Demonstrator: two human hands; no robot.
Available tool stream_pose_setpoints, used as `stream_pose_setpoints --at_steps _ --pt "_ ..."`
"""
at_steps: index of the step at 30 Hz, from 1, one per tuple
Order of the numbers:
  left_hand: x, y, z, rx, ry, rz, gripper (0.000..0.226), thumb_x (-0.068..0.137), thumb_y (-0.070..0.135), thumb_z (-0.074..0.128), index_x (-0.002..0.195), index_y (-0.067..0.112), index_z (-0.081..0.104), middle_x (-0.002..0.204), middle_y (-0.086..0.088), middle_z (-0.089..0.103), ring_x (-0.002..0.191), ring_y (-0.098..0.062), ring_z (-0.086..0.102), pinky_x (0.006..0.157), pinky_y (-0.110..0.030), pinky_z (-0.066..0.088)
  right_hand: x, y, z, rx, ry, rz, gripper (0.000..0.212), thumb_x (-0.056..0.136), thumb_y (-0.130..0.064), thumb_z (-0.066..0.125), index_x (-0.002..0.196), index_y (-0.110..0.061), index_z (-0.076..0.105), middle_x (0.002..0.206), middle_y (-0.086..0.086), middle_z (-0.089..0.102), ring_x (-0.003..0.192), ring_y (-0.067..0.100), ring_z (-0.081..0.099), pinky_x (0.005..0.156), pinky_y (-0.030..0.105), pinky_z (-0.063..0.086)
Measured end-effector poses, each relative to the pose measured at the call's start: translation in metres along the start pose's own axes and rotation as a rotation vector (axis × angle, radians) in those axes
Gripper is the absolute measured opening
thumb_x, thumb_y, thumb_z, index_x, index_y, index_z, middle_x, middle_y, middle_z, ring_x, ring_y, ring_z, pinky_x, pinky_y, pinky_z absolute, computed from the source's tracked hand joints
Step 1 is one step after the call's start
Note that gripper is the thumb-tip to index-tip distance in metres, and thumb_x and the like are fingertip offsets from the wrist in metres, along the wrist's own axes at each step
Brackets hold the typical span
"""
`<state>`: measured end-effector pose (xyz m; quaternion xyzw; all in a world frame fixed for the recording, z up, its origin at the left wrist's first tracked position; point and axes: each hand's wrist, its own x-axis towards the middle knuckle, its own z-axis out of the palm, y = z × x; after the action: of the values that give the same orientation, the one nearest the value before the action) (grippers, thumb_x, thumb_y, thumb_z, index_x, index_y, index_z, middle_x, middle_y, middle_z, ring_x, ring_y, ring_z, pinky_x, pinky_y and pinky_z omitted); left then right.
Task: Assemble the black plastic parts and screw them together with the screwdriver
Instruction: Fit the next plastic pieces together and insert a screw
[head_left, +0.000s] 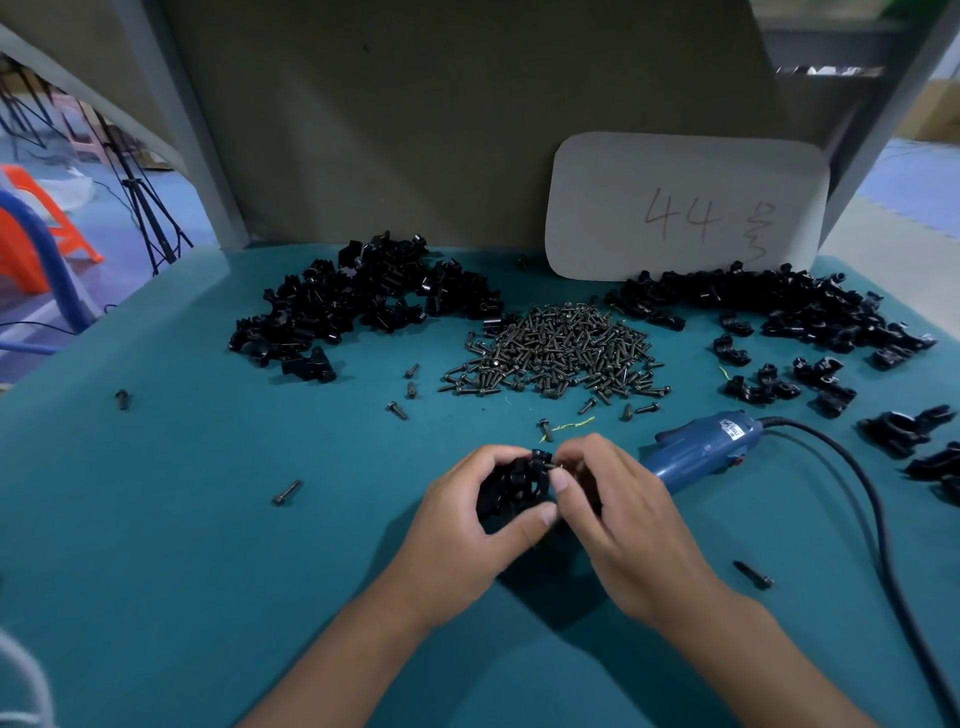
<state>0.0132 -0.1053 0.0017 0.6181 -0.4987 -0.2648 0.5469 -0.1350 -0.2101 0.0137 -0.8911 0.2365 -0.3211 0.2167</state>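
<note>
Left hand (467, 519) and right hand (618, 514) meet, fingers curled.

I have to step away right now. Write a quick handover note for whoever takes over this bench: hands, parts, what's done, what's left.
Left hand: grip curled round the black plastic parts, held just above the table.
Right hand: pinching a screw at the side of those parts.
Blue screwdriver: lying on the table right of the hands, untouched.
Supplies: screw pile centre, black part heaps at back left and back right.
Done: parts fitted together in hand, as far as I can tell.
Left: seat the screw, pick up the screwdriver, drive it in.
</note>
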Motion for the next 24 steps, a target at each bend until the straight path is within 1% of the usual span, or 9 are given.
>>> stream_pose_setpoints --at_steps 2,5,7,9,13,15,20,22,24 --pt "-0.0001 0.0012 -0.001 -0.107 -0.015 -0.039 0.044 0.08 0.05 0.07 0.113 0.021 0.065 0.104 0.007 0.073 0.099 -0.011 0.068 0.091 -0.031 0.053 -0.0005 0.0008 0.0004 0.026 -0.012 0.027 0.019 0.102 -0.048 0.038 0.098 -0.033 0.048 0.088 -0.019 0.051 0.084 0.002 0.049 0.074 0.022 0.039" --pt "0.0019 0.0026 -0.002 -0.228 0.009 -0.07 0.044 0.082 0.052 0.066 0.109 0.018 0.067 0.096 0.006 0.071 0.089 -0.011 0.065 0.083 -0.031 0.054 0.0004 0.0013 0.0018 -0.008 0.008 -0.019 0.02 0.103 -0.045 0.041 0.098 -0.029 0.052 0.088 -0.021 0.048 0.082 0.001 0.047 0.074 0.017 0.036" --pt "0.003 0.0026 -0.0021 -0.227 0.032 -0.075 0.042 0.08 0.052 0.068 0.106 0.02 0.068 0.09 0.009 0.07 0.082 -0.009 0.063 0.08 -0.027 0.051 0.0009 0.0024 0.0028 -0.023 0.023 -0.069 0.023 0.105 -0.042 0.043 0.098 -0.024 0.056 0.089 -0.023 0.044 0.082 0.002 0.046 0.075 0.016 0.036" --pt "0.0034 0.0017 -0.0017 -0.2 0.038 -0.071 0.039 0.078 0.052 0.07 0.104 0.023 0.069 0.087 0.012 0.069 0.08 -0.007 0.063 0.079 -0.023 0.048 0.0011 0.0033 0.0034 -0.004 0.019 -0.083 0.026 0.106 -0.041 0.042 0.097 -0.022 0.057 0.088 -0.023 0.043 0.081 0.004 0.046 0.075 0.017 0.037" --pt "0.003 0.0017 -0.0013 -0.167 0.026 -0.044 0.03 0.08 0.049 0.072 0.103 0.031 0.07 0.095 0.008 0.073 0.089 -0.006 0.066 0.082 -0.017 0.05 0.0014 0.0041 0.0035 0.017 -0.013 -0.061 0.035 0.108 -0.043 0.035 0.088 -0.024 0.056 0.08 -0.015 0.048 0.076 0.011 0.047 0.071 0.03 0.041" --pt "0.0029 0.0026 -0.0011 -0.152 0.027 -0.033 0.028 0.081 0.049 0.072 0.103 0.033 0.07 0.097 0.007 0.073 0.091 -0.007 0.067 0.083 -0.018 0.05 0.0015 0.004 0.0032 0.022 -0.016 -0.053 0.037 0.108 -0.044 0.034 0.086 -0.023 0.055 0.078 -0.014 0.049 0.075 0.012 0.047 0.07 0.031 0.041" --pt "0.0028 0.002 -0.0013 -0.137 0.046 -0.004 0.029 0.08 0.05 0.074 0.104 0.033 0.071 0.104 0.004 0.073 0.1 -0.012 0.069 0.089 -0.025 0.052 0.0015 0.0014 0.0028 0.066 -0.027 -0.031 0.044 0.107 -0.049 0.032 0.074 -0.023 0.047 0.068 -0.009 0.047 0.068 0.012 0.046 0.064 0.026 0.036" --pt "0.0033 0.0014 -0.0008 -0.127 0.057 -0.001 0.029 0.08 0.051 0.074 0.105 0.035 0.07 0.105 0.004 0.073 0.101 -0.014 0.069 0.091 -0.028 0.053 0.0012 0.0 0.0034 0.096 -0.032 -0.014 0.041 0.106 -0.049 0.035 0.073 -0.027 0.043 0.069 -0.011 0.048 0.066 0.01 0.047 0.063 0.02 0.033" --pt "0.0036 0.0013 -0.0006 -0.12 0.058 -0.007 0.029 0.081 0.052 0.072 0.106 0.037 0.07 0.105 0.006 0.073 0.102 -0.013 0.069 0.092 -0.028 0.052 0.0005 -0.0005 0.0041 0.105 -0.026 0.003 0.034 0.105 -0.048 0.038 0.077 -0.031 0.046 0.073 -0.016 0.048 0.07 0.007 0.049 0.064 0.017 0.033"
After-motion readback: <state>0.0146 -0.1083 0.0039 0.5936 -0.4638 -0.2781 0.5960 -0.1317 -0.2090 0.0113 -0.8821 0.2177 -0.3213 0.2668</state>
